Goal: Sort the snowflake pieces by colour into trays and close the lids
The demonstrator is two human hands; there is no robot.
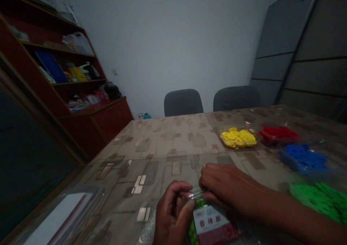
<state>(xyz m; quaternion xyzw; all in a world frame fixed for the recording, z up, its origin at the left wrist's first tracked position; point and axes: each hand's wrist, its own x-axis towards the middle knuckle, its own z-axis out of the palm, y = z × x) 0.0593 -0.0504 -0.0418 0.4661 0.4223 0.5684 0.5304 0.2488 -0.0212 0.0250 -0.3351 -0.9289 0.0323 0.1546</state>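
A clear plastic packet (214, 225) with green, pea-like pieces inside and a white and red label lies at the near edge of the view. My left hand (175, 214) pinches its upper left edge between thumb and curled fingers. Over the top right of the packet, my right hand (230, 185) is closed with its fingers bent at the upper edge. Its fingertips are partly hidden behind the knuckles. The lower part of the packet runs out of view.
On the right of the patterned table (159, 158) stand clear tubs of yellow pieces (238, 138), red pieces (279, 133), blue pieces (306, 156) and green pieces (320, 199). A clear plastic container (92, 196) with white paper sits front left. Two chairs (183, 102) stand behind.
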